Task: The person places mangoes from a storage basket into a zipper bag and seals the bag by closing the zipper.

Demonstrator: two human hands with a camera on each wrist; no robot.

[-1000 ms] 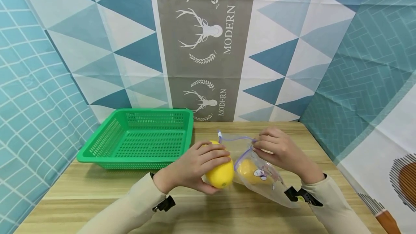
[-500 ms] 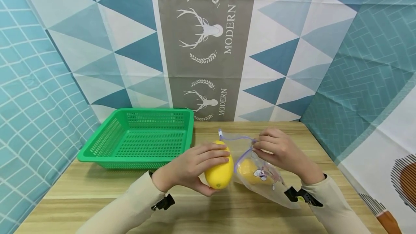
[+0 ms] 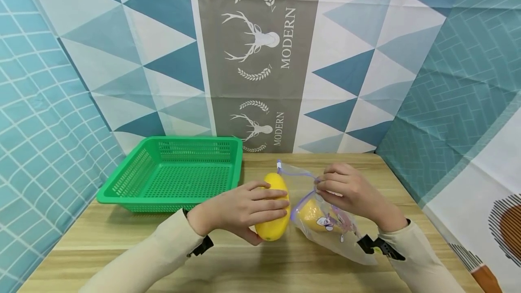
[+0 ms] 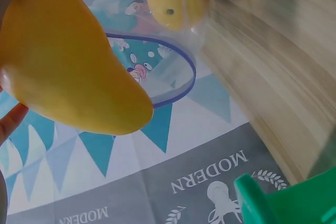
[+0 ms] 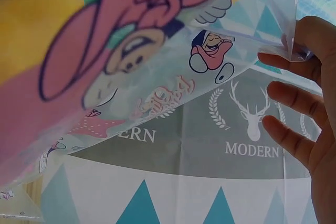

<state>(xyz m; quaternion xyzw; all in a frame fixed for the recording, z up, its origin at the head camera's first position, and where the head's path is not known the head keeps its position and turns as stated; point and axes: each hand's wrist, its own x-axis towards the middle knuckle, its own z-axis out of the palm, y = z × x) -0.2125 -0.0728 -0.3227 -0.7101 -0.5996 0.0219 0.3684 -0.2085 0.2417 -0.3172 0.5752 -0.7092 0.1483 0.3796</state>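
My left hand (image 3: pixel 240 209) grips a smooth yellow mango (image 3: pixel 272 229), fingers over its top and thumb at its near side. In the left wrist view the mango (image 4: pixel 68 61) points its narrow end toward the bag's purple-edged mouth. To its right is a clear zip bag (image 3: pixel 346 245) printed with cartoon figures, its mouth parted. Inside lies a yellow-orange fruit (image 3: pixel 310 215), seen through the plastic. My right hand (image 3: pixel 356 193) pinches the bag's purple rim. The right wrist view shows the right hand (image 5: pixel 312 108) at the bag's corner, other fingers spread.
A green plastic basket (image 3: pixel 187 180) with nothing in it stands at the left back of the wooden table (image 3: pixel 228 270). A patterned cloth wall (image 3: pixel 256 71) rises behind, with more cloth at both sides.
The mango has turned more lengthwise and drawn slightly left, a little clear of the bag, in my left hand. The bag's mouth has shifted slightly; my right hand keeps its grip.
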